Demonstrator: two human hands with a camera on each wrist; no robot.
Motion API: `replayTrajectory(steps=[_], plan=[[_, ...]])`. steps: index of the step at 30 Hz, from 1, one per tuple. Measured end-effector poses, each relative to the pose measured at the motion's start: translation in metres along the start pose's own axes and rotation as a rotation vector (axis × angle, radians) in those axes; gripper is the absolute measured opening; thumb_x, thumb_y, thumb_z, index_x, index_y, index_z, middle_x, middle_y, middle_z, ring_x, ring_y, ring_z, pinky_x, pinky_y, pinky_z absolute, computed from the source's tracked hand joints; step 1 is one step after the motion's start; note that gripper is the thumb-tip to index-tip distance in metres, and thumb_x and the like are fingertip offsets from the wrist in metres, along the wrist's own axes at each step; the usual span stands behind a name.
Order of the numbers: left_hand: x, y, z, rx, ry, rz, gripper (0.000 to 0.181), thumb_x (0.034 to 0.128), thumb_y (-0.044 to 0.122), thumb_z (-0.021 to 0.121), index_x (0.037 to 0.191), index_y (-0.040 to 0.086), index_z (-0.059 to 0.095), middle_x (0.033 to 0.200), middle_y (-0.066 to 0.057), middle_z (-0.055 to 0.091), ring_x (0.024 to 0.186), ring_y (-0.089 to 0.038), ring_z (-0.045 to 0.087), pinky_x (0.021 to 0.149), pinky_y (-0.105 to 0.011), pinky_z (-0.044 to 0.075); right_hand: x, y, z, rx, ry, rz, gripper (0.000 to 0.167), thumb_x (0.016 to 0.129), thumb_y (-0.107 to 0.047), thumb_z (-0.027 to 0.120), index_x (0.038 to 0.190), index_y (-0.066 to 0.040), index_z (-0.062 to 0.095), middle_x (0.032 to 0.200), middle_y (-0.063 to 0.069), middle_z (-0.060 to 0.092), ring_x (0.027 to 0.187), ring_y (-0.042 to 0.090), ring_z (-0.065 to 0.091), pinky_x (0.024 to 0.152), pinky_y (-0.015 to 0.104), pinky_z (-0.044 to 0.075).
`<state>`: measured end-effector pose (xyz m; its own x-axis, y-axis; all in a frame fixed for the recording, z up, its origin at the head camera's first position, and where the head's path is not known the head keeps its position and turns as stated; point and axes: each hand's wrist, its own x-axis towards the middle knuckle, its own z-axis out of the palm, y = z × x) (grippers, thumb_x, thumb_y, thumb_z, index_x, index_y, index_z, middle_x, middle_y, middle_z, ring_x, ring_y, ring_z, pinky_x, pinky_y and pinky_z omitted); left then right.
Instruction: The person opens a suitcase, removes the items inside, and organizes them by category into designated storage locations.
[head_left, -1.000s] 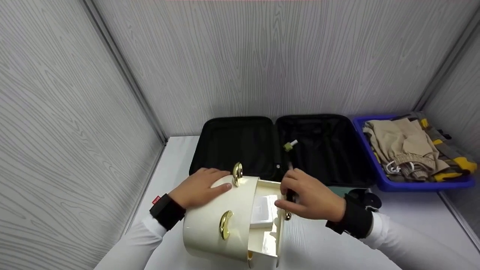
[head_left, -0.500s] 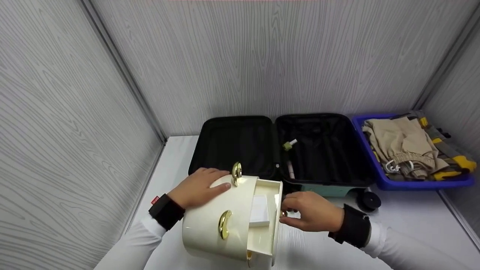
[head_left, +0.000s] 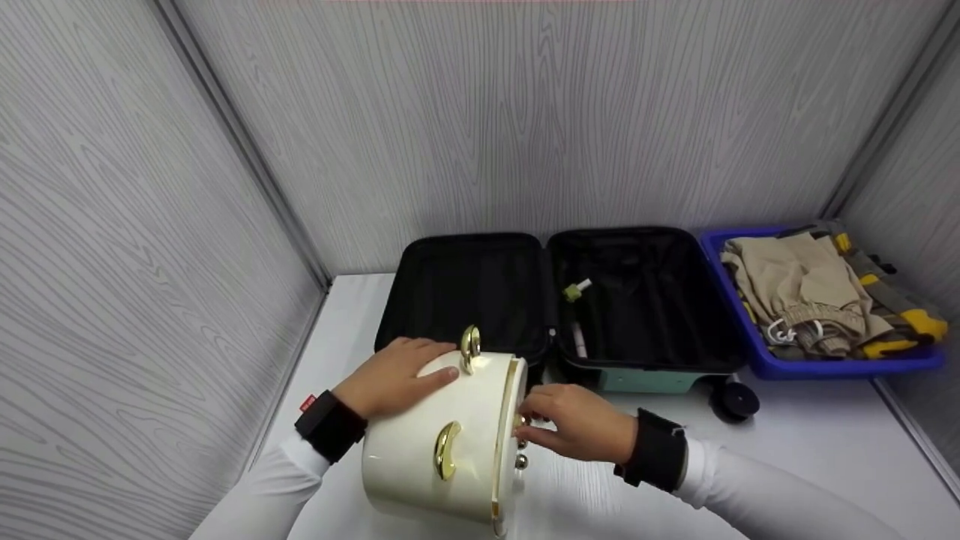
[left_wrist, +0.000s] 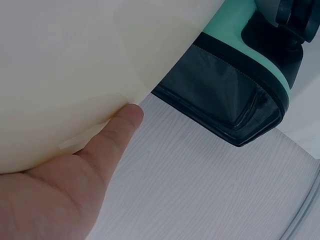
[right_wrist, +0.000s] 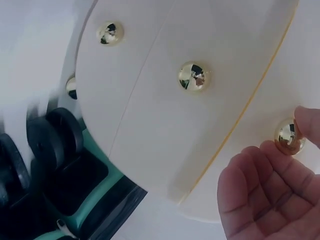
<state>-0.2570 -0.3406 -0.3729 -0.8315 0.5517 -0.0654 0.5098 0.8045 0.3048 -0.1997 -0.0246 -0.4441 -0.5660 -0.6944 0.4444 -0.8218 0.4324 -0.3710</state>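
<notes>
A cream storage box [head_left: 409,461] with gold ear-like handles [head_left: 445,450] stands on the white table, its drawer fronts facing right. My left hand [head_left: 401,380] rests on the box's upper side with fingers laid out; in the left wrist view one finger touches its edge. At the drawer front, my right hand [head_left: 581,424] pinches a round gold knob [right_wrist: 289,137] between thumb and fingers. Other gold knobs [right_wrist: 194,76] dot the front panels. The pinched drawer sits almost flush with the box, and its contents are hidden.
Behind the box lies an opened suitcase [head_left: 480,292] with black lining and a mint shell. Its right half holds a small green bottle [head_left: 576,290] with a white cap and a slim pink tube [head_left: 578,340]. Folded beige pants [head_left: 802,277] lie in a blue basket [head_left: 847,367] at right.
My right hand came down to the drawer's knob and moved left, and the drawer slid into the box, covering the white item inside. The left hand stayed put.
</notes>
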Motion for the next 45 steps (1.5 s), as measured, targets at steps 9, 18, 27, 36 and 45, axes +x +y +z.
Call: replayTrajectory(steps=[9, 18, 27, 36, 45], plan=[[0.0, -0.001, 0.001, 0.0, 0.006, -0.003, 0.065, 0.111, 0.061, 0.049, 0.157, 0.017, 0.059, 0.156, -0.013, 0.063, 0.149, -0.043, 0.051, 0.125, -0.062, 0.038, 0.002, 0.005, 0.017, 0.009, 0.011, 0.032, 0.027, 0.098, -0.037, 0.083, 0.106, -0.012, 0.075, 0.095, 0.001, 0.074, 0.083, 0.013, 0.07, 0.075, 0.028, 0.059], [0.0, 0.0, 0.001, -0.007, 0.002, 0.006, 0.064, 0.1112, 0.06, 0.049, 0.158, 0.017, 0.059, 0.156, -0.013, 0.063, 0.149, -0.043, 0.051, 0.125, -0.061, 0.038, -0.006, 0.015, 0.048, -0.049, -0.074, 0.076, 0.022, 0.101, -0.035, 0.079, 0.091, -0.016, 0.076, 0.08, -0.004, 0.072, 0.068, 0.001, 0.06, 0.062, 0.024, 0.052], [-0.001, -0.001, 0.001, -0.009, 0.01, 0.016, 0.064, 0.1113, 0.059, 0.05, 0.157, 0.016, 0.059, 0.155, -0.014, 0.063, 0.149, -0.043, 0.051, 0.125, -0.061, 0.039, -0.022, 0.023, 0.041, 0.013, -0.034, 0.002, 0.013, 0.101, -0.023, 0.08, 0.092, -0.013, 0.079, 0.082, -0.003, 0.076, 0.073, 0.01, 0.072, 0.069, 0.017, 0.055], [-0.001, -0.001, 0.001, -0.006, 0.01, 0.012, 0.063, 0.1116, 0.058, 0.05, 0.157, 0.016, 0.059, 0.156, -0.014, 0.063, 0.149, -0.043, 0.051, 0.126, -0.061, 0.038, -0.05, 0.03, 0.027, -0.003, -0.023, 0.045, 0.011, 0.099, -0.018, 0.081, 0.091, -0.012, 0.076, 0.082, -0.002, 0.072, 0.073, 0.005, 0.064, 0.066, 0.016, 0.051], [0.0, -0.001, 0.001, -0.005, 0.011, 0.013, 0.063, 0.1115, 0.058, 0.05, 0.157, 0.016, 0.059, 0.155, -0.013, 0.063, 0.149, -0.043, 0.051, 0.125, -0.061, 0.038, -0.062, 0.034, 0.016, -0.003, -0.04, 0.061, 0.013, 0.096, -0.021, 0.084, 0.089, -0.015, 0.075, 0.081, -0.005, 0.073, 0.072, 0.003, 0.063, 0.066, 0.018, 0.052]])
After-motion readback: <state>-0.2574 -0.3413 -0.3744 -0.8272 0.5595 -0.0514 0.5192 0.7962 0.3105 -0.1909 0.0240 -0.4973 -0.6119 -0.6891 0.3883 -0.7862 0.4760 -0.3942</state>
